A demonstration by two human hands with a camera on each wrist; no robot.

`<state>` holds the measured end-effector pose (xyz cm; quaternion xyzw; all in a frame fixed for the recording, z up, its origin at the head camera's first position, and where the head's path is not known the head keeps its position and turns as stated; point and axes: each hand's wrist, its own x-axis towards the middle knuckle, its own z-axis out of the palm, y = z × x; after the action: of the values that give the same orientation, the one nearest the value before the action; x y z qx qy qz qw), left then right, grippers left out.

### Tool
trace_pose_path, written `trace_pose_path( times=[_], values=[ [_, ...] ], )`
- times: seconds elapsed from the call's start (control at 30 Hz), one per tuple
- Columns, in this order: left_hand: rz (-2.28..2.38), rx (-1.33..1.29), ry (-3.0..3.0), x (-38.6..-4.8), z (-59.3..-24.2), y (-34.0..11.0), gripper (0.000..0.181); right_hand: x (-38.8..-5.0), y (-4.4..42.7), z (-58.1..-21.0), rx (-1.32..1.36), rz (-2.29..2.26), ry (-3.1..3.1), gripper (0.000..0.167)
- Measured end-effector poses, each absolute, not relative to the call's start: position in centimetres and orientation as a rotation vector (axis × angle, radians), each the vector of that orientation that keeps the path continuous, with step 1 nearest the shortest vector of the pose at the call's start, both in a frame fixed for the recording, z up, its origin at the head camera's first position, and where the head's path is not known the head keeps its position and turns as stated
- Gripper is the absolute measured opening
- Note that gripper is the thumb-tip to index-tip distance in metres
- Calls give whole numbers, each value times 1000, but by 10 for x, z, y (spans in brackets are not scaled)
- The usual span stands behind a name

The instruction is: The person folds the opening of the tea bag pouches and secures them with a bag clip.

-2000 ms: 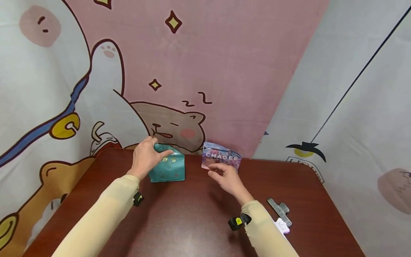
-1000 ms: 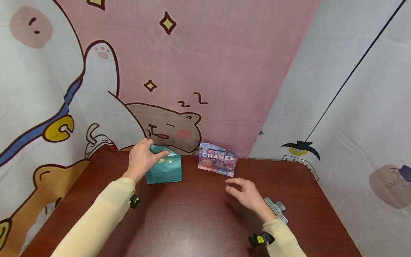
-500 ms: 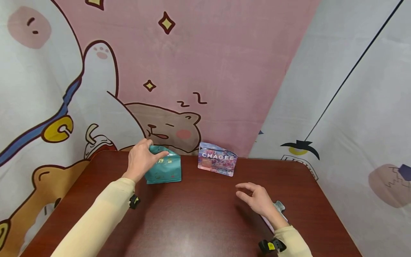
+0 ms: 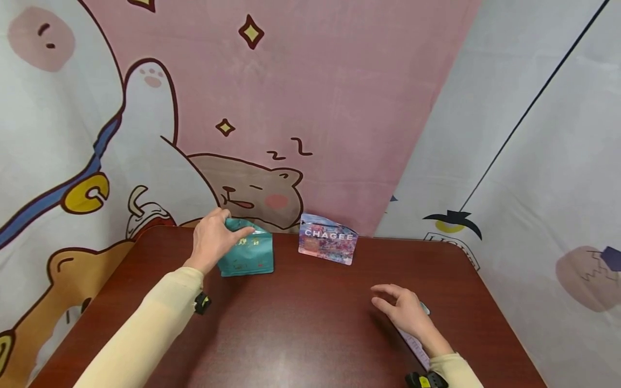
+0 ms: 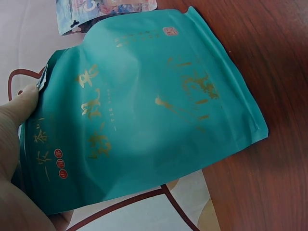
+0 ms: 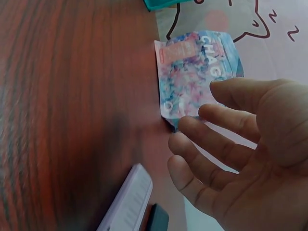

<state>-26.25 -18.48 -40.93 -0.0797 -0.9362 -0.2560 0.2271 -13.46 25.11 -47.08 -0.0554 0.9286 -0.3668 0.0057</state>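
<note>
My left hand (image 4: pixel 212 241) grips the top left corner of a teal tea pouch (image 4: pixel 252 255) standing at the back of the table. Gold characters cover the pouch front in the left wrist view, where my thumb (image 5: pixel 21 108) pinches its top edge. Over the right side of the table hovers my right hand (image 4: pixel 406 311), fingers loosely bent and holding nothing. Below it lie a pale purple bag clip (image 4: pixel 416 347) and a grey clip (image 4: pixel 425 308), both partly hidden by the hand and wrist. The right wrist view shows an end of the purple clip (image 6: pixel 129 199).
A pink and blue pouch marked CHAGEE (image 4: pixel 328 240) stands at the back, right of the teal pouch. The brown table (image 4: pixel 291 323) meets a printed cloth backdrop (image 4: pixel 339 108) along its far edge.
My right hand has moved from in front of the CHAGEE pouch to the right and nearer, over the clips. My left hand keeps its grip on the teal pouch.
</note>
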Motion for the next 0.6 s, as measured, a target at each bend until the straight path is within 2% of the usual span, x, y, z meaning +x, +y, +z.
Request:
trace_pose_path(
  times=[0.6],
  values=[
    [-701, -231, -2576, -262, -409, -185, 68, -119, 276, -476, -162, -1086, 3019, 23]
  ],
)
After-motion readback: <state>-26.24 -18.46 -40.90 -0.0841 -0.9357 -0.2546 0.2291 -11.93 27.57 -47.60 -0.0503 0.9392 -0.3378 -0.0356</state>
